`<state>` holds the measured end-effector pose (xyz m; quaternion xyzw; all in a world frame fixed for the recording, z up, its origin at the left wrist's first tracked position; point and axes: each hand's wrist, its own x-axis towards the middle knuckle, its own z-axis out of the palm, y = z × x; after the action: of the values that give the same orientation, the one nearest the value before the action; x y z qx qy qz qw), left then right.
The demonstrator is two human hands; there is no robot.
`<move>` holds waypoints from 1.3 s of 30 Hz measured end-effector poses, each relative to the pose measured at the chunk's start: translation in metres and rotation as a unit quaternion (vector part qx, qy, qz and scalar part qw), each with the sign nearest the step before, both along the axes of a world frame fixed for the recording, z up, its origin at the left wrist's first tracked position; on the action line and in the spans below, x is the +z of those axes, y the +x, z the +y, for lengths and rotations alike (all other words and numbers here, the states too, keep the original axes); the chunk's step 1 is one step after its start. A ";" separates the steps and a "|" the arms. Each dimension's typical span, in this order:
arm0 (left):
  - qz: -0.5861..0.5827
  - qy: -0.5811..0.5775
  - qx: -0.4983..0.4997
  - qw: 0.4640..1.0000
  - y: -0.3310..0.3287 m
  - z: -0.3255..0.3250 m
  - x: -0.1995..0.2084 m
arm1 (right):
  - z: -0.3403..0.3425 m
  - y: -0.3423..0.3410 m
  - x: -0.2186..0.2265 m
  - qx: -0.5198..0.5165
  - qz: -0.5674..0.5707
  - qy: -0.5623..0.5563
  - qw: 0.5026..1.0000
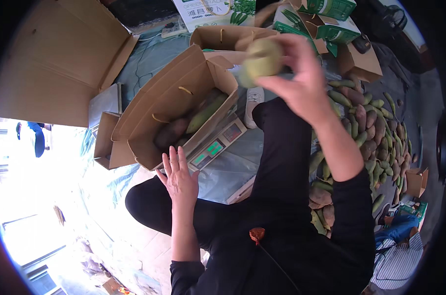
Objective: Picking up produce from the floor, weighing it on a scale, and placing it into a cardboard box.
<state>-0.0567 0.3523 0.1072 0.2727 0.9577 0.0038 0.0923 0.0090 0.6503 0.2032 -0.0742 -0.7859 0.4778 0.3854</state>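
Observation:
My right hand (304, 83) is raised at the upper middle, its fingers wrapped round a pale green radish (263, 56) blurred by motion and seen nearly end-on. My left hand (180, 182) holds nothing; its fingers are spread just in front of an open cardboard box (151, 101) with rope loops on its flaps. Inside the box lie several radishes, a green one (207, 114) and a brownish-red one (171, 132) among them. The box sits on a weighing scale (217, 146) with a lit green display. Whether my left fingertips touch the box I cannot tell.
A large heap of green and brownish radishes (375, 128) spreads over the ground at the right. Another opened carton (233, 37) and printed green-and-white boxes (326, 22) stand at the back. A big cardboard flap (56, 59) rises at left. Someone in striped clothing (397, 263) is at the lower right.

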 end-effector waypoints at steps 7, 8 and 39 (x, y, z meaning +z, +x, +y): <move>0.001 -0.012 -0.009 1.000 -0.005 0.005 -0.001 | -0.070 -0.100 -0.060 0.060 -0.048 0.183 0.980; 0.006 -0.011 -0.004 1.000 -0.006 0.002 0.001 | -0.082 -0.112 -0.067 0.065 -0.105 0.251 0.960; 0.037 -0.007 -0.027 0.999 0.002 0.010 -0.021 | 0.016 0.243 -0.423 -0.072 -0.435 -0.205 0.874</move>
<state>-0.0544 0.3626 0.0863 0.2980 0.9526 -0.0152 0.0589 0.2522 0.6663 -0.2202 -0.4083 -0.7510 0.5188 0.0136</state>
